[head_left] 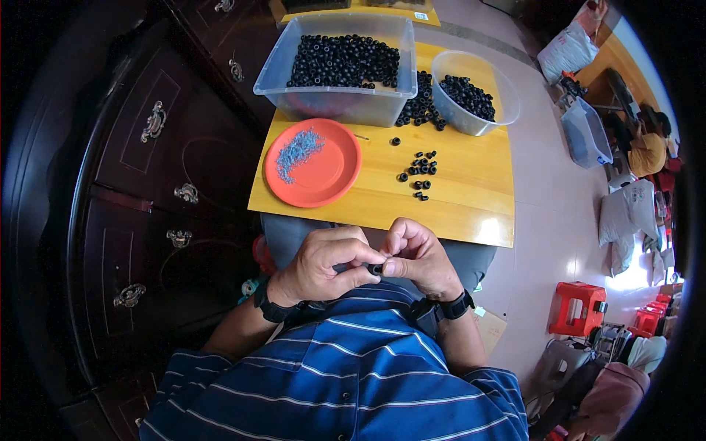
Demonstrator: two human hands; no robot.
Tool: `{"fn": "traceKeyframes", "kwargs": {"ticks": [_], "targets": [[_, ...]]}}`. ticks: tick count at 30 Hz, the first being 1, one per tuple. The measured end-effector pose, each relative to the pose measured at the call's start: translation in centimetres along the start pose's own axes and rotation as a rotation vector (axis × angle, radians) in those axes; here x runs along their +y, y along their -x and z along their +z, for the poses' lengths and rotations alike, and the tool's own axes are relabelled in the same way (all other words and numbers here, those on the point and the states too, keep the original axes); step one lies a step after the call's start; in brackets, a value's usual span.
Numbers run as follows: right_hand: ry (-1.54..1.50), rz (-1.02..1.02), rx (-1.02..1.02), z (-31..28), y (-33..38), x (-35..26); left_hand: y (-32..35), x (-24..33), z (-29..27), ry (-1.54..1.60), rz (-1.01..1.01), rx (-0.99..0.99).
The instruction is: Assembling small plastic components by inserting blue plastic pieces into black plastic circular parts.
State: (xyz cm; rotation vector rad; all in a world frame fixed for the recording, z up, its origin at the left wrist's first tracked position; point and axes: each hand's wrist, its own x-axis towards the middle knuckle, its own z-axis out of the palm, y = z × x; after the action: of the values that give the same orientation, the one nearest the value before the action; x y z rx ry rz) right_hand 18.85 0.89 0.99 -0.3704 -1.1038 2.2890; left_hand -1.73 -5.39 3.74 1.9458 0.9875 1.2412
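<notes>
Between the fingertips of my left hand [331, 261] sits a small black ring-shaped part [376, 269], with its hole showing. My right hand [419, 261] pinches at the same part from the other side, thumb against it; whether it also holds some tiny piece is too small to tell. Both hands are in front of my body, just off the near edge of the yellow table [471, 198]. On the tabletop beyond them lie several loose black ring-shaped parts [423, 167]. A red plate [340, 184] to the left carries a heap of tiny blue-grey pieces [298, 153].
A clear rectangular bin [334, 103] full of black parts stands at the table's back. Right of it is a round clear tub [471, 126] of the same parts, with more spilled between. Dark wooden cabinets [140, 184] flank the left; a red stool [577, 309] stands on the right-hand floor.
</notes>
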Motion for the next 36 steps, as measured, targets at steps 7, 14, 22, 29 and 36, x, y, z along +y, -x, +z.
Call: {"fn": "traceKeyframes", "kwargs": {"ticks": [7,14,22,29,36], "targets": [[0.063,-0.026,0.048,0.1,0.5,-0.4,-0.8,1.1,-0.3,-0.187,0.111,-0.011],[0.078,0.014,0.021,-0.2,0.6,-0.5,-0.6,0.9,0.0,-0.143,-0.007,-0.030],[0.192,0.126,0.034,-2.4,-0.6,0.1,0.0,-0.3,0.4,-0.148,-0.218,-0.057],[0.514,-0.137,0.185,-7.1,-4.4,-7.2,0.8,-2.2,-1.7,-0.234,-0.379,0.138],[0.953,-0.418,0.600,-16.3,-9.6,-18.3,0.6,-6.1,-6.9,-0.737,-0.449,0.149]]}}
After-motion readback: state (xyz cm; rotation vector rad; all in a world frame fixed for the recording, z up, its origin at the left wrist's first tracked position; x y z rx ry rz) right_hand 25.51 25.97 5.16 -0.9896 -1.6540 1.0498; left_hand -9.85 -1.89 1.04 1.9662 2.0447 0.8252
